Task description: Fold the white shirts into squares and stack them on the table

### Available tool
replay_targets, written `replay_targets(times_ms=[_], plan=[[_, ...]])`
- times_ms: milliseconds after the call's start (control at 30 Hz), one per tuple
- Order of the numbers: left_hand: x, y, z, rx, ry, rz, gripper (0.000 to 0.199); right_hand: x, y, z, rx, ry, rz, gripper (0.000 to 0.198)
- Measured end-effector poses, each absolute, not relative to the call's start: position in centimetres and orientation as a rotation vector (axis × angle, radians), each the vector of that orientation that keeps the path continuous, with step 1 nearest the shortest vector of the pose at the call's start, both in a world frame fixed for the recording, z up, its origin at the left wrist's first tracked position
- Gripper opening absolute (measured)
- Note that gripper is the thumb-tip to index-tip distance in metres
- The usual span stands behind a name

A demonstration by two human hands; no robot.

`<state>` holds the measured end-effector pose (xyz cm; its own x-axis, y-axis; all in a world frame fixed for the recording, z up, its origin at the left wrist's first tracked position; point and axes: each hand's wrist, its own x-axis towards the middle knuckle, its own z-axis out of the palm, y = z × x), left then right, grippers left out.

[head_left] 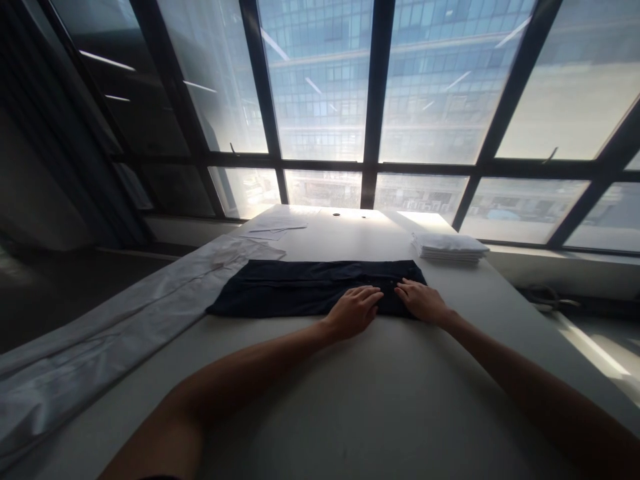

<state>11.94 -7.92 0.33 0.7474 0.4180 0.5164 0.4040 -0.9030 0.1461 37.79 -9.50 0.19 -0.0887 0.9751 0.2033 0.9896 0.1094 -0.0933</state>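
Note:
A dark navy folded garment (290, 288), which looks like trousers, lies flat and lengthwise across the white table. My left hand (354, 310) rests on its near right part, palm down with fingers stretched toward the right. Just beside it, my right hand (423, 300) lies on the garment's right end, its fingers pointing left and slightly spread. A small gap separates the fingertips of the two hands. Part of the cloth's right end is hidden under my right hand.
White cloth (125, 333) runs along the table's left side. Loose paper sheets (273, 230) lie at the back left. A stack of folded white cloth (450, 247) sits at the back right of the white table (380, 393). Large windows stand beyond.

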Motion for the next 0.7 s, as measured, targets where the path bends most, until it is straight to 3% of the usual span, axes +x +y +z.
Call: replay_targets(times_ms=[433,600,700], plan=[[11.2,-6.3,0.1,2.759,1.344,0.377,0.059,38.3,-15.7,4.5,-2.37,-2.06,-0.03,0.056],[9.9,-3.0,0.8,2.669,1.402,0.294,0.055,35.9,-18.4,6.0,-2.124,-2.286,0.089,0.054],[8.8,-0.7,0.7,2.596,1.402,0.273,0.053,35.1,-18.7,6.5,-1.815,-2.302,0.409,0.056]])
